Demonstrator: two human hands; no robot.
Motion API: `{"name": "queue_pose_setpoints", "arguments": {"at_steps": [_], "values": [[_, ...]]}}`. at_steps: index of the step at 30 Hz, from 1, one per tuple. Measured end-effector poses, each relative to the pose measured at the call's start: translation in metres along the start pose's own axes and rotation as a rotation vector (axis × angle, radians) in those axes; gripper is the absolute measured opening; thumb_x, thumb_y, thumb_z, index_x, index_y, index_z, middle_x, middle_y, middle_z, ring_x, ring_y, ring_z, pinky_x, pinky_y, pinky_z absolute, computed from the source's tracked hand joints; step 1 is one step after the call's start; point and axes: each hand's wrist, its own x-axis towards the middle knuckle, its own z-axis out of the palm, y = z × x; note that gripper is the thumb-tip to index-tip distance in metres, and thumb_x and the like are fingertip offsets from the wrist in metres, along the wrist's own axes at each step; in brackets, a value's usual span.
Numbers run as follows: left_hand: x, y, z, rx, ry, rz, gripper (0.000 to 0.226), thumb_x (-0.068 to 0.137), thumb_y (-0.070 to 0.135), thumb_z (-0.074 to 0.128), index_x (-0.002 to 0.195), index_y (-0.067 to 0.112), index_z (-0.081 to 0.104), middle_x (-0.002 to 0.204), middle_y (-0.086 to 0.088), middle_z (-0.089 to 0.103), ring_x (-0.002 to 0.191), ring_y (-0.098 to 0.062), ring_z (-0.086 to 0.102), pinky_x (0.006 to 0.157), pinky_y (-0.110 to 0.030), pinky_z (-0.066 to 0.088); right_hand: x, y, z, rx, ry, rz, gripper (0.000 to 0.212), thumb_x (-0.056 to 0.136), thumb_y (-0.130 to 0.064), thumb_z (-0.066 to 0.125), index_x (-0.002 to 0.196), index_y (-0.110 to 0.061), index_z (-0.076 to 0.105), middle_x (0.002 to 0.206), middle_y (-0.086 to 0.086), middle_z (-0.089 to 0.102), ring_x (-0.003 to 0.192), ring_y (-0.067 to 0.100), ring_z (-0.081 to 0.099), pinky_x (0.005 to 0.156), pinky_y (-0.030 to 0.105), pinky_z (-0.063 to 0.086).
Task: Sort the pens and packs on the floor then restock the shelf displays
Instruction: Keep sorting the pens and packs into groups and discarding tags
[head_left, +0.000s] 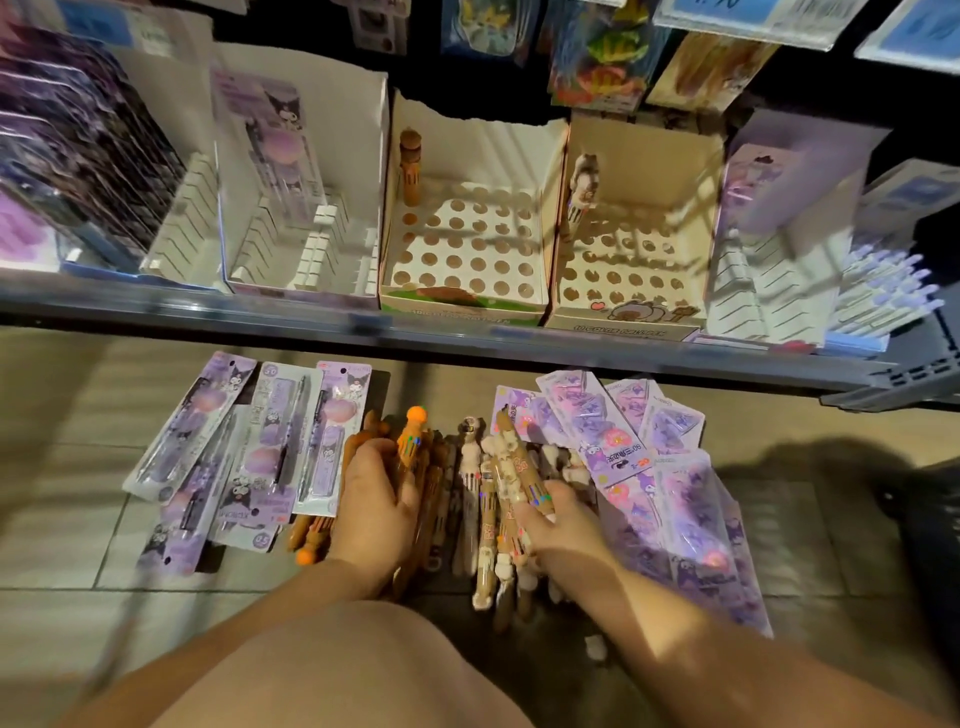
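Observation:
A heap of chunky multi-colour pens lies on the floor between my hands. My left hand is closed around an orange-topped pen, which points up toward the shelf. My right hand grips a brown pen with a cream figure on it, also tilted up. Purple pen packs are spread to the left of the heap. A pile of purple flat packs lies to the right.
On the shelf stand two holed display boxes, the left one holding a single brown pen, the right one a single cream pen. White slotted boxes flank them. My knee fills the bottom of the view.

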Motion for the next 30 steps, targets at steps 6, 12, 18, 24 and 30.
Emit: {"name": "queue_pose_setpoints", "arguments": {"at_steps": [6,12,18,24,30], "values": [[-0.007,-0.013,0.005,0.163,0.076,0.024,0.04,0.091,0.011,0.062,0.128,0.007,0.047,0.123,-0.012,0.053,0.115,-0.028,0.052,0.096,-0.033,0.039,0.001,-0.011,0.025,-0.144,-0.144,0.04,0.037,0.097,-0.033,0.049,0.13,-0.016,0.048,0.1,-0.002,0.055,0.092,0.018,0.057,0.078,0.024,0.041],[-0.009,-0.014,0.008,0.361,0.057,-0.021,0.058,0.098,0.033,0.05,0.147,0.012,0.029,0.149,-0.014,0.03,0.134,-0.033,0.03,0.11,-0.046,0.025,0.017,-0.009,0.038,-0.149,-0.223,0.107,0.057,0.092,-0.027,0.056,0.145,-0.024,0.035,0.126,0.003,0.055,0.107,0.022,0.062,0.096,0.038,0.051],[-0.007,-0.026,0.006,0.371,0.024,-0.013,0.069,0.1,0.042,0.04,0.155,0.032,0.0,0.161,-0.003,0.006,0.148,-0.025,0.006,0.119,-0.049,0.007,0.02,-0.005,0.037,-0.236,-0.265,0.077,0.045,0.092,-0.026,0.057,0.136,-0.021,0.047,0.114,-0.001,0.061,0.103,0.022,0.063,0.094,0.036,0.051],[-0.002,-0.034,0.001,0.249,0.018,0.01,0.081,0.094,0.049,0.051,0.156,0.029,0.002,0.162,-0.004,0.012,0.149,-0.022,0.009,0.12,-0.041,0.01,0.019,-0.006,0.033,-0.25,-0.262,0.049,0.037,0.091,-0.025,0.058,0.128,-0.025,0.055,0.125,-0.003,0.06,0.095,0.018,0.064,0.083,0.026,0.05],[0.004,-0.049,-0.005,0.242,-0.019,-0.023,0.093,0.082,0.068,0.054,0.154,0.033,0.006,0.16,-0.003,0.02,0.146,-0.026,0.021,0.118,-0.049,0.023,0.019,-0.008,0.032,-0.16,-0.229,0.03,0.024,0.089,-0.024,0.06,0.113,-0.024,0.06,0.111,-0.003,0.065,0.097,0.018,0.065,0.089,0.039,0.055]]}}
